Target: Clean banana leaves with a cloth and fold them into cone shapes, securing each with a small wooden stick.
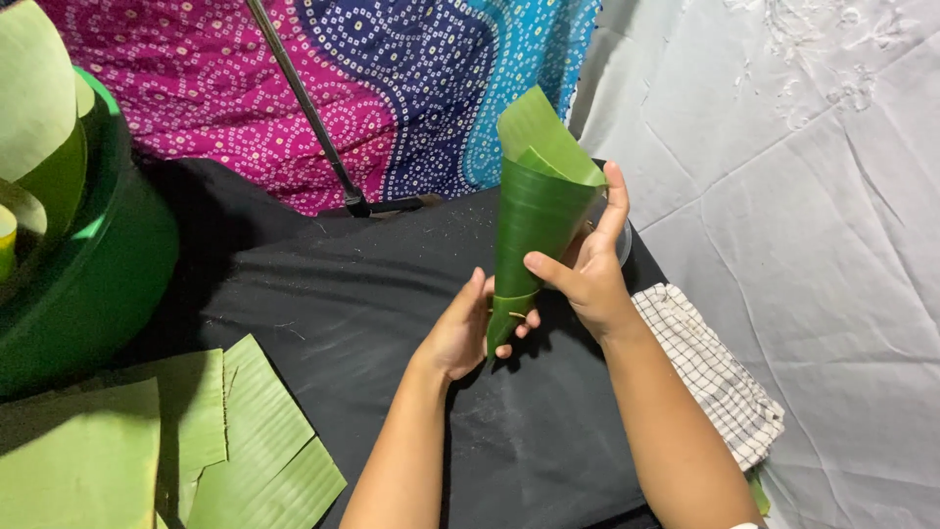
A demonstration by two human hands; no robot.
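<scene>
A black cloth [372, 323] is covering the table and taking up the middle of the view, with a pale grey sheet [803, 196] lying along its right side and a patterned fabric in pink, dark blue and turquoise [392, 88] hanging behind it. A big green tub [93, 284] is sitting at the left edge, with curled leaf pieces sticking up out of it. Flat-cut banana leaf sheets [147, 441] are lying stacked at the lower left corner of the black cloth. A checked cloth [710, 372] is resting folded at the right edge of the table, just beside the right forearm. A thin dark rod [308, 108] is leaning across the patterned fabric down to the table. Above the middle of the table, a banana leaf cone [534, 216] is being held upright in the air, wide mouth up and pointed tip down. The right hand [587, 274] is wrapping its grip around the cone's middle, fingers closed on the leaf with the thumb across the front. The left hand [465, 328] is pinching the narrow lower tip, its grip closed on the cone as well.
</scene>
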